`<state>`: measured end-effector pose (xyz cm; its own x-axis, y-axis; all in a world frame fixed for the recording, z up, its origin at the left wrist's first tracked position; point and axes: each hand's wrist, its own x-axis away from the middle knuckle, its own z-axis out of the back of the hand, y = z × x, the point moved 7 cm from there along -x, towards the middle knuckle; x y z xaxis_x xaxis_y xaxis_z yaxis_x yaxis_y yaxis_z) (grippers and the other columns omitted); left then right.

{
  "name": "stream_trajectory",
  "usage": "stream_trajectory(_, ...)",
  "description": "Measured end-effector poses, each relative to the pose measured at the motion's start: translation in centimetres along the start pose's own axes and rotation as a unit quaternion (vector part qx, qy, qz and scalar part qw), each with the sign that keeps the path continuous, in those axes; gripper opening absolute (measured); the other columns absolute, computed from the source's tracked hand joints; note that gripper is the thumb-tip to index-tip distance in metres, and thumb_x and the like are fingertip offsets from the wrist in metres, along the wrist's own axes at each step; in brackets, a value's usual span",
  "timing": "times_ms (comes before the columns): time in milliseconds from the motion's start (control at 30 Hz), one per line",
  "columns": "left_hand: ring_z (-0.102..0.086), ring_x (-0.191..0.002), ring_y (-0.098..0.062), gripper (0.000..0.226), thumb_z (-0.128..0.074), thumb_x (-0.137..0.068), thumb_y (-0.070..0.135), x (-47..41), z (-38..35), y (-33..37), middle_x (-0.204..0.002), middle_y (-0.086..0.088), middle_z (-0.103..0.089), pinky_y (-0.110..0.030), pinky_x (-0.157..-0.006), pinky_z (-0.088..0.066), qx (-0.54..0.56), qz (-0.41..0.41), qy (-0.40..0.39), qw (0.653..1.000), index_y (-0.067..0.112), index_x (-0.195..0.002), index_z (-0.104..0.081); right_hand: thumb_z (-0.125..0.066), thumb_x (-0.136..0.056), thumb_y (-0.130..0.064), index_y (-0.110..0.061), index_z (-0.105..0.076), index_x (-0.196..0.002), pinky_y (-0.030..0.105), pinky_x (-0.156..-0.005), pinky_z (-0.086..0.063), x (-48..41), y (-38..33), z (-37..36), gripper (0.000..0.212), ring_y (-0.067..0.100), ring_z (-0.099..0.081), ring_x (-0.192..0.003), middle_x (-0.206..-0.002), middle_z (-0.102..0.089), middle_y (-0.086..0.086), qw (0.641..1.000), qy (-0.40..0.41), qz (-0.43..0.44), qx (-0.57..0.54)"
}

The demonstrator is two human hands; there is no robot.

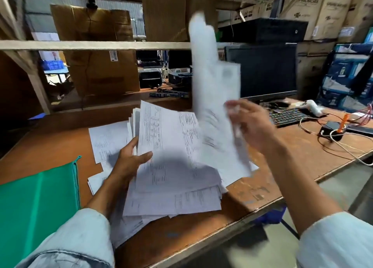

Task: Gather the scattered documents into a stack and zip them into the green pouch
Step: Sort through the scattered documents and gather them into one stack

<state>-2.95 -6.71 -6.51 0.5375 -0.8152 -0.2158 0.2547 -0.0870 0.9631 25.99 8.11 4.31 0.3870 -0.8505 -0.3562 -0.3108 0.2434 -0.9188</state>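
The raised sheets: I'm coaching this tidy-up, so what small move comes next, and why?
Probably lay the raised sheets onto the stack that the left hand grips: the right hand holds them up above it, and the green pouch lies aside.

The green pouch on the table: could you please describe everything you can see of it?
The green pouch lies flat on the brown table at lower left, partly cut off by the frame. It looks like smooth plastic or coated fabric with lengthwise creases. A zip runs along its right edge, ending in a pull at the far corner; open or shut cannot be told. The left sleeve overlaps its near corner.
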Motion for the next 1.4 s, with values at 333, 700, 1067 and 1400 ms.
stream_trajectory(333,-0.075,-0.075,-0.023,0.033,-0.041,-0.104,0.033,1.3,-0.9,-0.8,-0.089,-0.005,-0.078,-0.024,-0.050,-0.056,0.191,0.118,-0.003,0.974,0.015,-0.111,-0.067,-0.065,-0.088,0.003,-0.006,-0.074,-0.108,0.019,-0.066,-0.059,0.7,10.2,-8.3,0.024,0.028,-0.069,-0.099,-0.121,-0.069,0.009,0.935,-0.007,-0.014,0.355)
stream_trajectory(700,-0.074,-0.076,-0.009,0.042,-0.062,-0.089,-0.007,0.2,-0.2,-0.8,-0.092,0.017,-0.075,-0.023,-0.060,-0.059,0.078,0.043,0.007,0.996,0.019,-0.123,-0.060,-0.050,-0.046,-0.099,-0.003,-0.046,-0.137,0.058,-0.108,-0.034,1.3,13.2,4.2,0.133,0.047,-0.038,-0.132,-0.144,-0.041,0.028,0.674,-0.091,-0.250,0.689)
stream_trajectory(1067,-0.072,-0.084,-0.013,0.041,-0.060,-0.091,-0.006,0.8,-0.3,-0.7,-0.086,0.020,-0.075,-0.024,-0.061,-0.060,0.085,0.050,0.009,0.995,0.022,-0.121,-0.061,-0.082,-0.078,-0.024,-0.008,-0.062,-0.118,0.025,-0.063,-0.048,4.2,9.2,2.6,0.048,0.015,-0.058,-0.076,-0.105,-0.069,0.008,0.801,-0.061,-0.227,0.551)
stream_trajectory(1400,-0.073,-0.091,-0.019,0.046,-0.061,-0.089,-0.007,0.7,-0.1,-0.9,-0.104,0.011,-0.075,-0.030,-0.070,-0.061,0.106,0.047,0.011,0.993,0.018,-0.127,-0.061,-0.060,-0.095,-0.012,-0.027,-0.066,-0.124,0.021,-0.043,-0.048,4.9,6.0,4.0,0.033,0.016,-0.057,-0.058,-0.105,-0.070,0.004,0.923,0.202,0.113,0.307)
